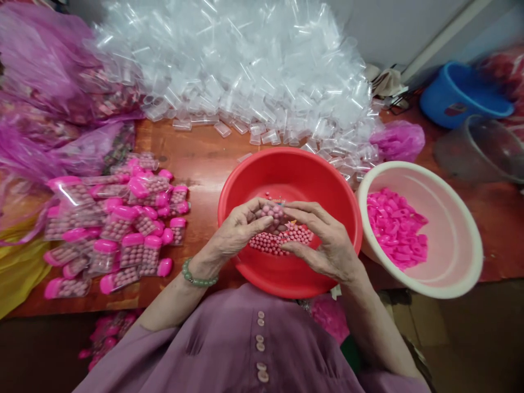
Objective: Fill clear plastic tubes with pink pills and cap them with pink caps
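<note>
My left hand point(248, 224) is closed around a small clear container point(273, 213) filled with pink beads. It is held above the red basin point(290, 284). My right hand point(321, 234) is on the container's right side, thumb and fingers apart, with its fingertips close to the container. Whether they touch it I cannot tell. Below both hands, loose pink beads point(272, 244) lie in the bottom of the basin. A small pink star-shaped piece point(291, 225) shows among them, partly hidden by the hands.
Filled containers with pink caps point(118, 229) lie piled at the left. A large heap of clear empty containers point(237, 65) covers the back. Pink caps point(397, 226) fill part of a white basin point(454, 245) at right. Purple bags point(45, 54) and a blue bucket point(446, 93) stand farther out.
</note>
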Demonstrator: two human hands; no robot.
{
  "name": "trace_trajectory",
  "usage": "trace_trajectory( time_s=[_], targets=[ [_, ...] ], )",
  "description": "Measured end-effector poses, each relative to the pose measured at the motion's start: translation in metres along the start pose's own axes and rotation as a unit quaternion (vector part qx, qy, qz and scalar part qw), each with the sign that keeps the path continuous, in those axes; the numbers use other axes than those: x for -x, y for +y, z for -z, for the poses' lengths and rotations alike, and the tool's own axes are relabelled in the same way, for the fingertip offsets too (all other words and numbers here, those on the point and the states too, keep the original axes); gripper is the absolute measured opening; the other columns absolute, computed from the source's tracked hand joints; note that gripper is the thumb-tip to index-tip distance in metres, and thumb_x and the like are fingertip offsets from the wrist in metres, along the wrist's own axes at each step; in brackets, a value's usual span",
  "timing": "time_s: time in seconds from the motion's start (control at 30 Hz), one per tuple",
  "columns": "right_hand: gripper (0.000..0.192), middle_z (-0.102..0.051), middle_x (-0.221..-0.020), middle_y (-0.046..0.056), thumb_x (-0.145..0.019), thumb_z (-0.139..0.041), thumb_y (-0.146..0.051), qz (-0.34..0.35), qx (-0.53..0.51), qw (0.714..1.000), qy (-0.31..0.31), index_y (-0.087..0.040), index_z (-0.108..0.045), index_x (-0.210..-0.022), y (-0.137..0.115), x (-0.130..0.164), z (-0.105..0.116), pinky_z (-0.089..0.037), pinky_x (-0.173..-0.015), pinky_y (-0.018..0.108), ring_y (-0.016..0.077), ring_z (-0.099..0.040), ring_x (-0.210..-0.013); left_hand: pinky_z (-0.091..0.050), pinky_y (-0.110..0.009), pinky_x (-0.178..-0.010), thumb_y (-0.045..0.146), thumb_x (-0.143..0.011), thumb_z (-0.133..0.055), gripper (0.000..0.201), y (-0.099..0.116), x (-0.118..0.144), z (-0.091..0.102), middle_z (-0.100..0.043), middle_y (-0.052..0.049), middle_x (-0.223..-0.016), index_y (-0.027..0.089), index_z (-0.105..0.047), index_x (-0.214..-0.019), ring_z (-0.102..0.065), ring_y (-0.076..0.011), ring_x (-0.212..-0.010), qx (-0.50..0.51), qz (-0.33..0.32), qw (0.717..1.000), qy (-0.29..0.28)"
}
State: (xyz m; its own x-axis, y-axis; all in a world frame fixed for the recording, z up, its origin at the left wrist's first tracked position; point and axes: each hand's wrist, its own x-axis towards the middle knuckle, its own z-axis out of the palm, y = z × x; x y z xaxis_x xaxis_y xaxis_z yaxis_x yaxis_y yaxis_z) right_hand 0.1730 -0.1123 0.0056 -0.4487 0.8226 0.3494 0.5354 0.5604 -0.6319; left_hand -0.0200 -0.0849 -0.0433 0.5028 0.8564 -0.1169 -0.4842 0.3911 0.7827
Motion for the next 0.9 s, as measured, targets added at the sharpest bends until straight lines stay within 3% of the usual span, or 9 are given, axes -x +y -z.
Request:
trace_trajectory(
  time_s=[0.13, 0.23, 0.3, 0.37, 0.43, 0.63, 0.73, 0.9],
  targets=[
    [0.062, -0.067, -0.120, 0.009, -0.083, -0.074, -0.031, -0.061, 0.047, 0.994, 0.083, -0.032, -0.051, -0.140, 0.004, 0.022, 0.041, -0.056, -0.091, 0.046, 0.0245, -0.066, -0.100, -0.057, -0.028, -0.083, 0.026, -0.084, -0.073, 0.025, 0.002, 0.003, 0.000, -0.073, -0.006, -0.096, 0.017, -0.066, -0.107, -0.071, -0.0149, -0.086, -0.018, -0.030, 0.999, -0.006],
    [0.043, -0.070, -0.111, 0.010, -0.084, -0.071, -0.032, -0.144, 0.153, 0.968, 0.139, -0.028, -0.063, -0.126, 0.030, 0.043, 0.084, -0.056, -0.086, 0.047, 0.0266, -0.067, -0.093, -0.059, -0.029, -0.083, 0.024, -0.084, -0.073, 0.028, 0.007, 0.010, -0.006, -0.075, -0.006, -0.098, 0.020, -0.069, -0.111, -0.072, -0.0171, -0.089, -0.070, -0.050, 0.996, -0.009],
    [0.030, -0.073, -0.102, 0.012, -0.084, -0.070, -0.038, -0.206, 0.222, 0.945, 0.121, -0.023, -0.070, -0.110, 0.056, 0.059, 0.111, -0.055, -0.084, 0.048, 0.0282, -0.068, -0.089, -0.059, -0.028, -0.080, 0.025, -0.083, -0.073, 0.022, 0.012, 0.016, -0.012, -0.075, -0.005, -0.095, 0.021, -0.072, -0.105, -0.072, -0.0170, -0.086, -0.116, -0.051, 0.992, 0.025],
    [0.031, -0.073, -0.107, 0.014, -0.087, -0.063, -0.042, -0.324, 0.240, 0.913, 0.067, -0.021, -0.071, -0.108, 0.084, 0.075, 0.133, -0.056, -0.086, 0.048, 0.0295, -0.069, -0.095, -0.059, -0.025, -0.078, 0.025, -0.083, -0.073, 0.014, 0.017, 0.021, -0.016, -0.076, -0.004, -0.090, 0.021, -0.075, -0.097, -0.071, -0.0154, -0.083, -0.166, -0.045, 0.984, 0.055],
    [0.031, -0.074, -0.106, 0.015, -0.090, -0.058, -0.039, -0.383, 0.255, 0.887, 0.040, -0.017, -0.071, -0.107, 0.108, 0.090, 0.147, -0.056, -0.086, 0.048, 0.0297, -0.070, -0.095, -0.059, -0.023, -0.078, 0.025, -0.083, -0.073, 0.011, 0.021, 0.022, -0.019, -0.075, -0.001, -0.086, 0.024, -0.076, -0.094, -0.071, -0.0140, -0.081, -0.182, -0.058, 0.978, 0.087],
    [0.018, -0.076, -0.095, 0.013, -0.086, -0.060, -0.024, -0.442, 0.268, 0.849, -0.111, -0.015, -0.073, -0.095, 0.148, 0.100, 0.148, -0.052, -0.076, 0.034, 0.0254, -0.070, -0.085, -0.057, -0.018, -0.077, 0.029, -0.078, -0.078, 0.012, 0.020, 0.017, -0.026, -0.076, 0.001, -0.086, 0.025, -0.076, -0.089, -0.070, -0.0125, -0.080, -0.225, -0.049, 0.960, 0.163],
    [0.016, -0.075, -0.097, 0.016, -0.086, -0.059, -0.018, -0.445, 0.280, 0.840, -0.133, -0.013, -0.072, -0.095, 0.160, 0.089, 0.139, -0.050, -0.079, 0.034, 0.0261, -0.069, -0.089, -0.058, -0.020, -0.079, 0.030, -0.079, -0.077, 0.016, 0.016, 0.015, -0.029, -0.076, 0.001, -0.088, 0.025, -0.074, -0.094, -0.070, -0.0136, -0.082, -0.208, -0.041, 0.957, 0.199],
    [0.026, -0.068, -0.111, 0.010, -0.093, -0.059, -0.032, -0.426, 0.258, 0.856, -0.139, -0.015, -0.065, -0.112, 0.184, 0.072, 0.121, -0.054, -0.085, 0.038, 0.0209, -0.066, -0.096, -0.057, -0.017, -0.080, 0.026, -0.076, -0.079, 0.022, 0.012, 0.008, -0.024, -0.075, -0.001, -0.094, 0.023, -0.072, -0.097, -0.070, -0.0132, -0.085, -0.170, 0.007, 0.972, 0.162]
  ],
)
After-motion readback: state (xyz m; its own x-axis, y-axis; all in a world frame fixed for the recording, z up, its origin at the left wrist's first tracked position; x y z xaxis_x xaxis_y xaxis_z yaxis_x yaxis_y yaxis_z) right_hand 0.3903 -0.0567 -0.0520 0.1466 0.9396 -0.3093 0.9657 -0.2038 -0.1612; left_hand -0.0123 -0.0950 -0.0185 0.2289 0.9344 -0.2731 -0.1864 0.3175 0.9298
